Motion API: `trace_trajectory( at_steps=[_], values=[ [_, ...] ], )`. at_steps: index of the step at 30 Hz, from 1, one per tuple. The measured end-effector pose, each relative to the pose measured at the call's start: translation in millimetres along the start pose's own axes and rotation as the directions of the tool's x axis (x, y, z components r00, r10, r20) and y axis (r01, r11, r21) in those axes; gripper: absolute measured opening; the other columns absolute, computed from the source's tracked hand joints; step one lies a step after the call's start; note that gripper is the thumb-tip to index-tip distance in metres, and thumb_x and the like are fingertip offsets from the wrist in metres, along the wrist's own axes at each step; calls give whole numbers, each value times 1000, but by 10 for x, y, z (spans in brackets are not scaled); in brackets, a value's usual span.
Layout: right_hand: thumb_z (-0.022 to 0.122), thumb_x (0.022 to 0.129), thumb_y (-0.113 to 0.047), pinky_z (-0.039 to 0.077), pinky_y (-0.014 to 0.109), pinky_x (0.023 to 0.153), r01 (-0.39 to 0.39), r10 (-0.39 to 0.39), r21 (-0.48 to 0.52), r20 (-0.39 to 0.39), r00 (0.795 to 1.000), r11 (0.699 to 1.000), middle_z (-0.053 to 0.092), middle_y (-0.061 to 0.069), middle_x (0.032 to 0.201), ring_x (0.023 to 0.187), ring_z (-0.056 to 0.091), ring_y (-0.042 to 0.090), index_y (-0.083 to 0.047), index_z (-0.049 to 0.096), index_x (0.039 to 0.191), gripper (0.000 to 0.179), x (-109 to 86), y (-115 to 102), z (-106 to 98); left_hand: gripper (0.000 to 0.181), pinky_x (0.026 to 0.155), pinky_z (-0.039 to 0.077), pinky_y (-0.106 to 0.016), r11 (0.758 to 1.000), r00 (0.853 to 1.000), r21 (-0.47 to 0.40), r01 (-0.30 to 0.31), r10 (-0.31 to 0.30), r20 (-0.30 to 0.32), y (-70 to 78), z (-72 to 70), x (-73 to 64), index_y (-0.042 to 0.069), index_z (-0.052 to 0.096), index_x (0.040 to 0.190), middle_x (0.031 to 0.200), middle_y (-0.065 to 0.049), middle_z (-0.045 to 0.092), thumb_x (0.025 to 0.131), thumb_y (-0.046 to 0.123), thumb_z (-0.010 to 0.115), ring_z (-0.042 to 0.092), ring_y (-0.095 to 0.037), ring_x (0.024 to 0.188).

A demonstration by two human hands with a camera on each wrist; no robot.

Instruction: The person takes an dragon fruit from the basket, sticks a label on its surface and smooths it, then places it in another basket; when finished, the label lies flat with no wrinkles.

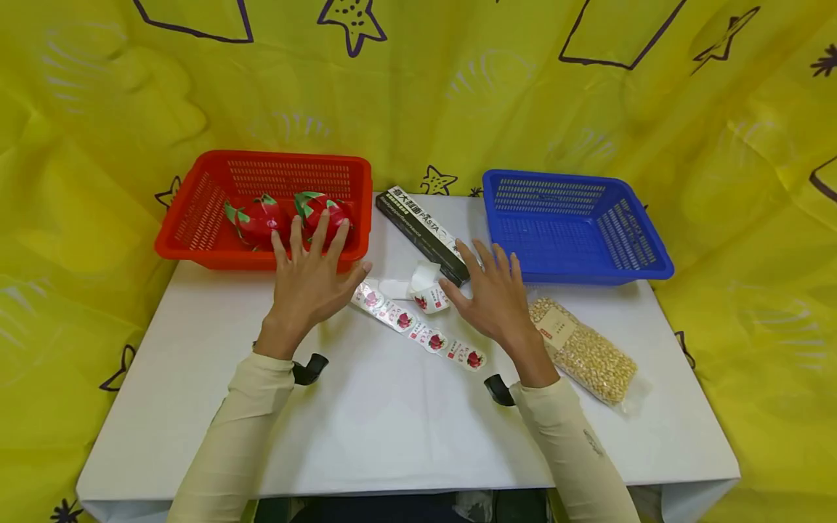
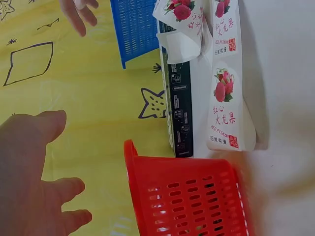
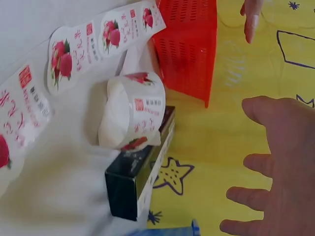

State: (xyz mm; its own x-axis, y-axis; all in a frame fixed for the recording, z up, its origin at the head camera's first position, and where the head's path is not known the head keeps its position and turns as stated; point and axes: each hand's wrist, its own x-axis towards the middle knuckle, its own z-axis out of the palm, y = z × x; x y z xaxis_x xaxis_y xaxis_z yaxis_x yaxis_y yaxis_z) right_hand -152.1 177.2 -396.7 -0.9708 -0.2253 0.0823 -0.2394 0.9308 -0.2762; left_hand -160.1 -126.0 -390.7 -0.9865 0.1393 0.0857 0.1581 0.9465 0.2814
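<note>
My left hand [image 1: 307, 287] hovers with fingers spread over the front rim of the red basket [image 1: 222, 260]. Two red dragon fruits [image 1: 258, 219] with green tips sit inside it, the right one partly behind my fingers. My right hand [image 1: 497, 301] is also held out, fingers apart and nothing in its grasp, near the left front corner of the blue basket [image 1: 575, 277]. Between the hands lies a strip of dragon fruit labels [image 1: 418, 330], its curled end [image 3: 133, 113] beside the black pasta box [image 1: 418, 231].
A clear bag of pale yellow kernels [image 1: 591, 356] lies right of my right hand. Both baskets stand at the back of the white-covered table [image 1: 379, 436], before a yellow patterned curtain [image 1: 418, 94]. Black wrist straps [image 1: 309, 369] stick out by the cuffs.
</note>
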Motion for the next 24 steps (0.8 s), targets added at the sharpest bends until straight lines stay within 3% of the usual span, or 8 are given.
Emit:
trace_trajectory(
  at_steps=[9,14,19,24],
  values=[
    [54,107,-51,22,59,128,100,-98,117,-24,995,988,42,14,167,154,35,40,-17,37,166,70,271,-246,225,87,123,-13,-72,1000,1000,4,1,-1,-10,-10,-57,43,23,18,172,179,-13,5,101,67,47,-5,-51,161],
    [54,108,-48,26,56,128,135,-136,232,-9,991,963,45,10,166,154,39,36,-18,39,165,67,467,-429,378,87,124,-9,-74,1000,1000,-8,3,-3,-17,-1,-111,59,23,19,171,179,-13,5,101,65,49,-4,-51,161],
    [52,109,-48,33,57,125,72,-112,427,68,991,902,46,8,166,154,40,33,-19,37,166,65,629,-557,515,86,124,-5,-75,1000,1000,-14,-3,2,-26,40,-165,74,24,20,171,179,-13,4,102,64,49,-4,-50,162],
    [49,111,-49,35,56,124,23,-105,551,118,987,834,47,9,165,154,41,31,-16,34,167,67,734,-684,640,83,123,-4,-76,1000,1000,-25,-4,3,-30,32,-175,116,24,21,171,179,-13,6,103,63,48,-2,-51,162]
  ],
)
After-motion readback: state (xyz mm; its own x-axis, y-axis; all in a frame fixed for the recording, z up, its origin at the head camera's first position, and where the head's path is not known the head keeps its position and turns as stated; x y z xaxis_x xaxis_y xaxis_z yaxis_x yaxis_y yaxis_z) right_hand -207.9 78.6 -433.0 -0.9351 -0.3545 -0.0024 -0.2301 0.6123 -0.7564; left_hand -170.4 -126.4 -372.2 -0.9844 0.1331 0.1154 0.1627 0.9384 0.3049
